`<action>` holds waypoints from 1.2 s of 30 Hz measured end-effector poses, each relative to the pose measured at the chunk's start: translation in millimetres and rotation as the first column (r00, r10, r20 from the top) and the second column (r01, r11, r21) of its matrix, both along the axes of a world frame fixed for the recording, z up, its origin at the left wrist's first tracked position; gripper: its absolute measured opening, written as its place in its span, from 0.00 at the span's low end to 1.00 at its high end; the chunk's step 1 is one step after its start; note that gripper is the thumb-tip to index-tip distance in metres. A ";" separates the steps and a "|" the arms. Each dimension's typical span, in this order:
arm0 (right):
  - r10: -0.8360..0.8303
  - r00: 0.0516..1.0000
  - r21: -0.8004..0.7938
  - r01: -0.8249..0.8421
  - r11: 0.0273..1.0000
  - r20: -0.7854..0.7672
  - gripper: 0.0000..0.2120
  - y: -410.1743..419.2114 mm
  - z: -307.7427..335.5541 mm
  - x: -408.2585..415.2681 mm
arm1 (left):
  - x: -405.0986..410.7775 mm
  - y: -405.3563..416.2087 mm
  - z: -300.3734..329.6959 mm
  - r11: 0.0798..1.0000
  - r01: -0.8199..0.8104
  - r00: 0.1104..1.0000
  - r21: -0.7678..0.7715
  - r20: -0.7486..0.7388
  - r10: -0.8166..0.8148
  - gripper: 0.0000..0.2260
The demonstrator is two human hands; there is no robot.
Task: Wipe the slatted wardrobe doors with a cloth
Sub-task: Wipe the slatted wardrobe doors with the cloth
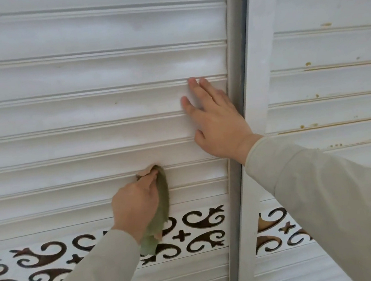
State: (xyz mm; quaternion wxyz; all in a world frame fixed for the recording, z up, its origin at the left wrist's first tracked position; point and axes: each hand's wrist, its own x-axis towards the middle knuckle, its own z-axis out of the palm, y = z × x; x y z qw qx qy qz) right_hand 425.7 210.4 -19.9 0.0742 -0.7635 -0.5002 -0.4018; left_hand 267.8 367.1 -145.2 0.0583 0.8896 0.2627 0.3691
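We see two doors: the left door (81,111) fills most of the view, and the right door (336,73) stands beside it past a grey vertical frame edge (234,82). Both carry white horizontal slats, long axis running left to right, and each has one band of dark scroll cutouts (201,230) low down.

We count one cloth (160,214), green, with its long axis near upright: its top end is pushed against a slat edge on the left door and its tail hangs down over the cutout band. Our left hand (136,203) grips it, fingers curled round the upper part, fingertips pressing it to the slat.

Our right hand (217,122) lies flat on the left door by the frame edge, fingers straight, spread and pointing up, holding nothing. Both arms wear pale sleeves (328,192).
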 end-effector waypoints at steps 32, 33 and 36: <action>-0.023 0.991 0.227 0.053 0.972 -0.134 0.37 28.6 -42.7 -4.2 | -14.4 21.8 -16.5 0.975 0.062 0.976 -0.215 0.217 -0.014 0.03; -0.027 0.990 0.175 0.051 0.983 -0.137 0.39 26.3 -41.4 -3.0 | -4.8 15.5 -19.5 0.974 0.113 0.977 -0.196 0.198 -0.074 0.03; -0.048 0.985 0.037 0.055 0.998 -0.168 0.44 20.3 -37.0 -1.4 | 36.1 -5.3 -27.4 0.934 0.356 0.922 0.022 0.151 -0.356 0.07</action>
